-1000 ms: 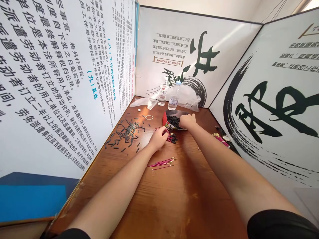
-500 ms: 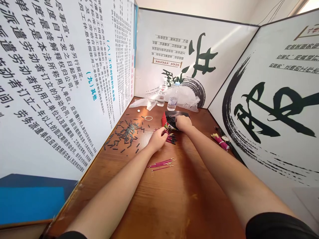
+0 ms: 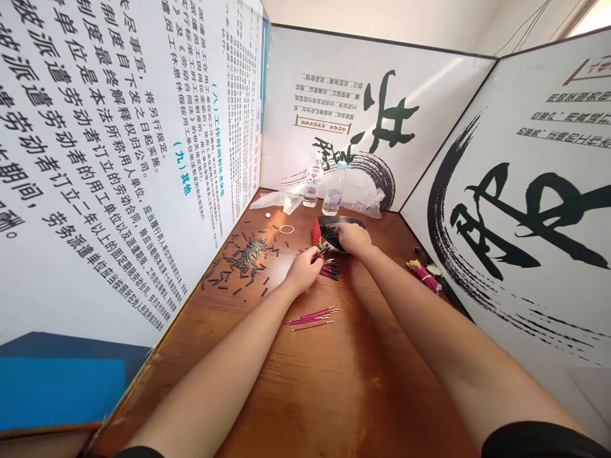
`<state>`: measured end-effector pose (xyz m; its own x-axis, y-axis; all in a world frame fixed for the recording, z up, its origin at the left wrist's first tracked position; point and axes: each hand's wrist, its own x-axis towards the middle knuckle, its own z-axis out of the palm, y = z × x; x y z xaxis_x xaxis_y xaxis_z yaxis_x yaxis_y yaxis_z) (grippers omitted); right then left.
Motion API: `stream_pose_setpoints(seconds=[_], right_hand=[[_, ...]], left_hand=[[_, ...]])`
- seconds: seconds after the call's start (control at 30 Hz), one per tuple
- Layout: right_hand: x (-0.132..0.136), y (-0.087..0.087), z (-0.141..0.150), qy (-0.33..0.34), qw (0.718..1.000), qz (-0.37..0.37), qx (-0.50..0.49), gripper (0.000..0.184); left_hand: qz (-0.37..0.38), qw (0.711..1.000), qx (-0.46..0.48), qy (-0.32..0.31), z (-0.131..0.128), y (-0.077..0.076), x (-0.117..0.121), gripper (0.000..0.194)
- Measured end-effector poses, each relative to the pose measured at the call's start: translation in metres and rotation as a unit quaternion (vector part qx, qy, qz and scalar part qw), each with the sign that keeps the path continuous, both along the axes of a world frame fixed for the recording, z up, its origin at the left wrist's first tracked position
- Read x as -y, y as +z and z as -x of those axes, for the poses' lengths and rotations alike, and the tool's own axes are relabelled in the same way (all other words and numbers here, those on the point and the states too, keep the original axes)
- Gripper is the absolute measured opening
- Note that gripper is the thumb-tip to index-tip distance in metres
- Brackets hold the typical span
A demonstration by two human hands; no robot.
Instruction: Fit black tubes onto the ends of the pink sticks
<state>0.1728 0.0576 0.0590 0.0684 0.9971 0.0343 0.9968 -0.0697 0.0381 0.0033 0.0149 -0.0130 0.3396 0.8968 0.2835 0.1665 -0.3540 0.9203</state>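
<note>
My left hand (image 3: 305, 268) pinches a thin red wire (image 3: 319, 254) just above a small heap of red wires (image 3: 330, 270) on the wooden table (image 3: 334, 381). My right hand (image 3: 352, 238) rests on the near edge of a red box of short black tubes (image 3: 330, 234), fingers curled; whether it holds a tube is hidden. A loose fan of red wires (image 3: 312, 316) lies nearer to me, below my left hand. Several black tubes (image 3: 243, 257) are scattered to the left by the printed panel.
Printed panels wall the table on the left, back and right. Two water bottles (image 3: 323, 188) and clear plastic bags (image 3: 281, 200) stand at the back. A bundle of red wires (image 3: 424, 273) lies by the right panel. A white ring (image 3: 286, 228) lies near the scattered tubes.
My right hand has drawn back from inside the box to its near edge, toward my left hand. My left hand stays over the wire heap. The view has tilted slightly.
</note>
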Motion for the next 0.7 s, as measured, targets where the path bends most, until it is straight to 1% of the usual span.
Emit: stream_pose_setpoints(seconds=[0.07,0.17,0.3,0.47,0.7], right_hand=[[-0.002,0.001,-0.002,-0.001,1.000,0.012,0.012,0.032],[-0.005,0.002,-0.005,-0.002,0.998,0.052,0.023,0.027],[-0.007,0.001,-0.005,0.014,0.996,0.092,0.015,0.028],[-0.006,0.001,-0.006,0.027,0.997,0.079,0.008,0.023],[-0.004,0.003,-0.010,0.040,0.998,0.038,-0.015,0.022]], left_hand=[[0.004,1.000,0.001,0.000,0.000,-0.001,0.000,0.010],[0.011,1.000,-0.002,-0.001,0.000,0.002,0.001,0.008],[0.020,1.000,-0.001,-0.004,0.000,0.008,0.003,0.009],[0.023,1.000,-0.008,0.003,0.001,0.011,0.005,0.009],[0.024,1.000,0.000,0.002,0.000,0.010,0.004,0.010]])
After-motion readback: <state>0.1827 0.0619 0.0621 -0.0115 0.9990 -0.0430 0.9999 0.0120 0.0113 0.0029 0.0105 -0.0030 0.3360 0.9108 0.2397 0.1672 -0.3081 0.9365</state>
